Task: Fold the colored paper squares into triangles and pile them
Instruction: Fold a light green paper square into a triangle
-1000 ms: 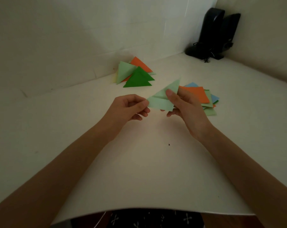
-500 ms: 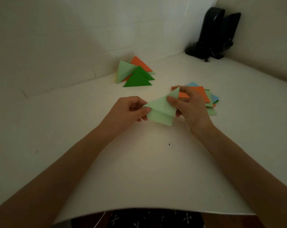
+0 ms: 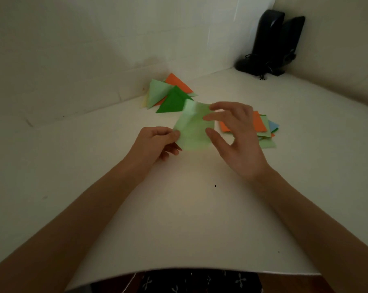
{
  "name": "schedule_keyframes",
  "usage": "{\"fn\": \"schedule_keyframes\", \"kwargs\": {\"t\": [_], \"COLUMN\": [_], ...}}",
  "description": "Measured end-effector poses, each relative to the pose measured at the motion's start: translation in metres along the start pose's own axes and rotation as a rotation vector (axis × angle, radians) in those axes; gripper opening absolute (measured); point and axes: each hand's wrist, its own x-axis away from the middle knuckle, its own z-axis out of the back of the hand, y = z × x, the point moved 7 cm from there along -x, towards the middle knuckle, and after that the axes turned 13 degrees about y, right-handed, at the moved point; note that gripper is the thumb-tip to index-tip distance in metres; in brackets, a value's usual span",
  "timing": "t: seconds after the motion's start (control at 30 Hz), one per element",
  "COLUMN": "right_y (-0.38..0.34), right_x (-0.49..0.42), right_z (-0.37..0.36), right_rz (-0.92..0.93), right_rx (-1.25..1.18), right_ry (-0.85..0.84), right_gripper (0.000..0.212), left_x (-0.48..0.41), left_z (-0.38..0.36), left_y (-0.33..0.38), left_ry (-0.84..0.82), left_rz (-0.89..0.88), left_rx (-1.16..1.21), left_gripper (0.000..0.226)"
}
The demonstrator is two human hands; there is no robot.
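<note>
Left hand (image 3: 157, 140) pinched pale green paper (image 3: 191, 134) at left edge, right hand (image 3: 238, 136) spread, fingertips (image 3: 208, 118) on its right side

The pile of triangles (image 3: 170, 96) is lying at the desk's (image 3: 178, 218) far edge, by the wall. The stack of squares (image 3: 263, 129) is lying right of it, nearer. A sheet (image 3: 192, 132) is hanging between the left hand (image 3: 155, 142) and the right hand (image 3: 236, 136), before both piles. Speakers (image 3: 271, 43) are standing in the far right corner.
</note>
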Motion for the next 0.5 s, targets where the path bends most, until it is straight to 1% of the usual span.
{"fn": "schedule_keyframes", "kwargs": {"t": [0.03,0.1,0.13,0.17,0.2,0.23,0.27,0.33,0.43,0.47,0.5], "right_y": [0.005,0.020,0.029,0.036,0.042,0.045,0.047,0.051,0.057,0.059,0.060], "right_x": [0.001,0.005,0.007,0.008,0.008,0.008,0.009,0.013,0.021,0.022,0.021], "right_z": [-0.004,-0.007,-0.007,-0.008,-0.009,-0.010,-0.010,-0.011,-0.012,-0.010,-0.008], "right_rz": [-0.090,-0.398,-0.567,-0.706,-0.794,-0.837,-0.860,-0.928,-1.081,-1.074,-1.008], "right_rx": [-0.016,-0.126,-0.219,-0.317,-0.391,-0.425,-0.436,-0.456,-0.516,-0.468,-0.365], "right_ry": [-0.028,-0.068,-0.076,-0.080,-0.082,-0.084,-0.082,-0.051,0.022,0.032,0.024], "right_gripper": [0.031,0.043,0.043,0.038,0.030,0.022,0.019,0.019,0.022,0.023,0.024], "left_x": [0.001,0.004,0.005,0.007,0.008,0.009,0.011,0.015,0.021,0.021,0.019], "left_z": [-0.002,-0.005,-0.007,-0.009,-0.011,-0.012,-0.013,-0.016,-0.020,-0.020,-0.020], "left_y": [0.003,0.010,0.012,0.014,0.015,0.017,0.019,0.023,0.027,0.026,0.024], "left_ry": [-0.039,-0.112,-0.142,-0.170,-0.190,-0.201,-0.209,-0.242,-0.290,-0.279,-0.247], "left_rz": [-0.046,-0.158,-0.198,-0.220,-0.232,-0.246,-0.268,-0.329,-0.403,-0.407,-0.393], "left_rx": [-0.038,-0.147,-0.178,-0.183,-0.173,-0.164,-0.160,-0.164,-0.210,-0.231,-0.247], "left_gripper": [0.022,0.026,0.028,0.028,0.028,0.028,0.028,0.029,0.028,0.029,0.030]}}
